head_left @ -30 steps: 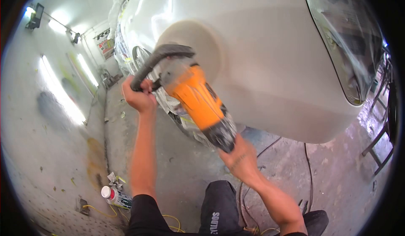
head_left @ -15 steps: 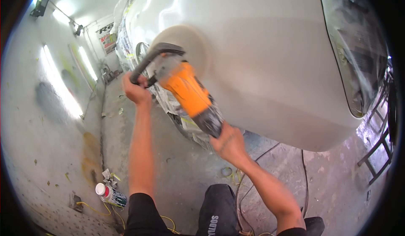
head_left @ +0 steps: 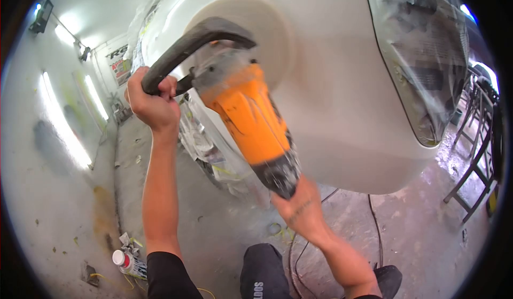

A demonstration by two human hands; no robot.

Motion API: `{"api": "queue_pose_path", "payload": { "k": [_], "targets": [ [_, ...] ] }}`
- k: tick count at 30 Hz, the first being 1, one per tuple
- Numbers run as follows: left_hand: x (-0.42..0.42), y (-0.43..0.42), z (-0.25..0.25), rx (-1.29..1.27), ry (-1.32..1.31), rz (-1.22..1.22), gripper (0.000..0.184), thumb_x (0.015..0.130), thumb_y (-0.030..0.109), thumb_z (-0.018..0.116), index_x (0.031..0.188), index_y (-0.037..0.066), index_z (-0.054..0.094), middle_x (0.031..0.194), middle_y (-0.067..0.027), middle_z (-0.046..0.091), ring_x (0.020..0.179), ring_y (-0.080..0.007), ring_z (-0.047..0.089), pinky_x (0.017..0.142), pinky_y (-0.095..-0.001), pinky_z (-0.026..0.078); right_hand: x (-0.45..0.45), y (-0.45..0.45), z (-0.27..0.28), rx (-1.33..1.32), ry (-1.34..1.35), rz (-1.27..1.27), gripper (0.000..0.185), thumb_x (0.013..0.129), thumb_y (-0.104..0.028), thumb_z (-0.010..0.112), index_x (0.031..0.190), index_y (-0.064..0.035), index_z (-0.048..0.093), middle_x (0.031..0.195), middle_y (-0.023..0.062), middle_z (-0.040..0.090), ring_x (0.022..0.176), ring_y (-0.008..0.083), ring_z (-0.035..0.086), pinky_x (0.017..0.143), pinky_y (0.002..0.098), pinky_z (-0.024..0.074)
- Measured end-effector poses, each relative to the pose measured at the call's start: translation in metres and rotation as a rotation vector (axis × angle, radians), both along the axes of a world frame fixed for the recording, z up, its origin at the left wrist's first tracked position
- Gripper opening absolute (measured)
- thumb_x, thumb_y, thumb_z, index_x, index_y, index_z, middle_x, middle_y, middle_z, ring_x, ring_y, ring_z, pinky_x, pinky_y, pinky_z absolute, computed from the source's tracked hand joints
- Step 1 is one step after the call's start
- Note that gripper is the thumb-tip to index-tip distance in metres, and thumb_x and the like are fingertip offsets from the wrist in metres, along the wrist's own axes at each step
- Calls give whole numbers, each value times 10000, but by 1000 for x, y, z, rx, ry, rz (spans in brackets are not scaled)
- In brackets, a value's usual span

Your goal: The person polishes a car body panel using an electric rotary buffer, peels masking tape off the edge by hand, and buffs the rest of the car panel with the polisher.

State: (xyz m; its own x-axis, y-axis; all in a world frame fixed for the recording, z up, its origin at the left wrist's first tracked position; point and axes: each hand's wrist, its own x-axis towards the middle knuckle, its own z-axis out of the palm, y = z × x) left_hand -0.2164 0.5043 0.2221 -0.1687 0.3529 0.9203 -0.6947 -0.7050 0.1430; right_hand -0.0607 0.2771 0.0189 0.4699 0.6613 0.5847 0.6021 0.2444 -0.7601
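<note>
An orange and black power polisher is held between my two hands, its round pad against the pale car body panel. My left hand is wrapped round the black curved front handle. The rear black end of the tool is in the grip of my right hand. The tool's head hides part of the pad, and the pad looks blurred. Clear plastic film covers a dark area right of the panel.
A bottle with a white cap lies on the floor at lower left, by the wall. Cables run across the floor. Dark metal stands are at the right. Masking sheets hang along the car's left side.
The polisher and both hands appear closer and larger. The pad sits higher in view, and the tool has shifted slightly right from half a second ago. Both grips stay the same.
</note>
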Motion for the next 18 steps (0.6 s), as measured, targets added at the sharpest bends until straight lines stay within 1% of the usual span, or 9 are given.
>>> {"api": "queue_pose_path", "payload": {
  "k": [1, 3, 5, 7, 10, 12, 13, 15, 18],
  "targets": [
    [10, -16, 4, 68, 18, -92, 311, 1005, 189, 517, 791, -26, 584, 605, -79, 522, 436, -155, 409, 407, -319, 333, -3, -14, -4, 60, 59, -21, 219, 814, -99, 717, 968, 37, 642, 779, 212, 701, 710, 385, 708, 664, 429, 534],
    [32, -57, 12, 138, 36, -194, 269, 1013, 159, 523, 851, -38, 609, 638, -80, 549, 439, -152, 411, 404, -317, 334, -7, -36, -15, 30, 125, -4, 312, 805, -103, 727, 1069, 30, 627, 842, 229, 716, 782, 433, 705, 714, 447, 549],
    [51, -100, 23, 39, 15, 68, 368, 990, 250, 471, 660, 103, 398, 537, -23, 319, 440, -163, 299, 491, -336, 320, -11, -45, -22, 8, 195, 17, 415, 797, -108, 736, 1171, 23, 611, 906, 246, 731, 854, 481, 703, 765, 464, 565],
    [51, -101, 28, 35, 10, 110, 384, 1006, 259, 473, 660, 109, 399, 539, -21, 316, 438, -149, 285, 486, -326, 311, -16, -48, -25, 66, 206, 58, 408, 797, -92, 738, 1171, 18, 618, 885, 236, 730, 853, 464, 710, 764, 434, 568],
    [33, -54, 17, 215, -6, 430, 80, 972, 69, 547, 923, 7, 533, 608, -59, 455, 467, -133, 406, 452, -310, 360, -27, -28, -32, 82, 187, 60, 405, 792, -104, 749, 1161, 15, 631, 855, 237, 724, 831, 458, 710, 752, 450, 566],
    [19, -17, 7, 348, -4, 642, 151, 950, -58, 597, 1099, -60, 623, 654, -85, 548, 486, -122, 488, 429, -299, 392, -26, -14, -25, 54, 157, 52, 400, 794, -123, 751, 1147, 25, 632, 858, 239, 726, 827, 463, 708, 750, 461, 565],
    [7, 3, 1, 355, 10, 644, 151, 950, -58, 597, 1099, -60, 623, 654, -85, 548, 486, -122, 488, 429, -299, 392, -23, -5, -20, 26, 121, 43, 397, 797, -141, 753, 1132, 34, 634, 861, 242, 728, 823, 468, 707, 747, 473, 564],
    [-21, 41, -16, 84, 33, 70, 122, 1005, 40, 534, 955, -38, 613, 598, -75, 500, 454, -142, 446, 440, -313, 379, -13, 21, -15, -24, 64, 20, 352, 801, -167, 734, 1067, 45, 642, 832, 263, 709, 815, 484, 694, 725, 479, 551],
    [-34, 54, -54, -159, 19, 188, 264, 1037, 131, 464, 846, -19, 566, 589, -81, 485, 437, -160, 406, 436, -314, 370, 1, 41, -15, -112, -13, 7, 339, 808, -215, 716, 993, 60, 643, 798, 286, 686, 806, 504, 679, 715, 499, 538]
  ]
}}
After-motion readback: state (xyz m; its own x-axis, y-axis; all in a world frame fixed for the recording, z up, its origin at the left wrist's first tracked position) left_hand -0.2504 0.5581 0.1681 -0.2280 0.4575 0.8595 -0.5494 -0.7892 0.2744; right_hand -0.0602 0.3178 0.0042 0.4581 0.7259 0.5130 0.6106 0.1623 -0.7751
